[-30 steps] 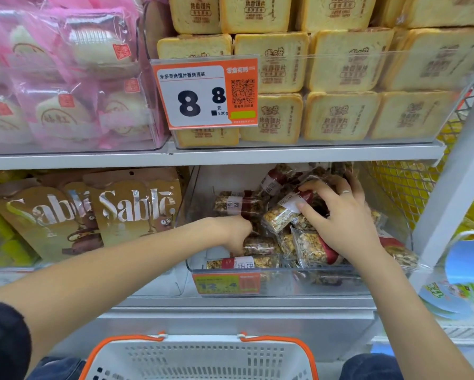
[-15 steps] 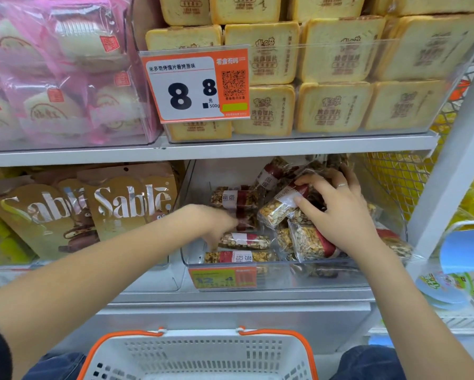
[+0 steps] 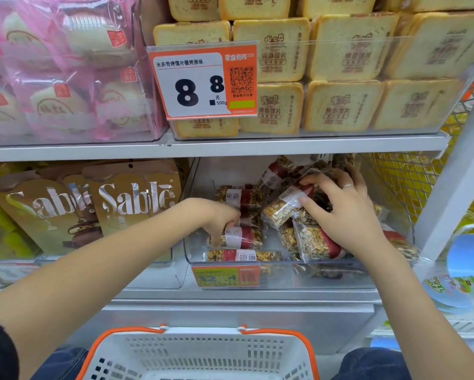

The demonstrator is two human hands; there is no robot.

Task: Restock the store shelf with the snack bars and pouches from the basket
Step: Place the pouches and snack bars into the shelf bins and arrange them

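the snack bars [image 3: 242, 237] sit in glossy, crinkled clear film inside a smooth transparent plastic bin [image 3: 285, 275]. above it, the shelf board [image 3: 230, 148] looks like matt painted metal. below the bin, the basket [image 3: 203, 352] is perforated white plastic with an orange rim. left of the bin, sablé pouches [image 3: 137, 198] look matt brown with shiny lettering.

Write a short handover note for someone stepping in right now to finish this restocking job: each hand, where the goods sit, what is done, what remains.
Left hand: its grip is on a snack bar at the left of the clear bin.
Right hand: pinches an upper bar on the right-hand pile.
Done: many bars already lie in the bin, loosely heaped.
Left: settle these two, tidy the pile. The basket below shows no stock in its visible part; check the rest of it.
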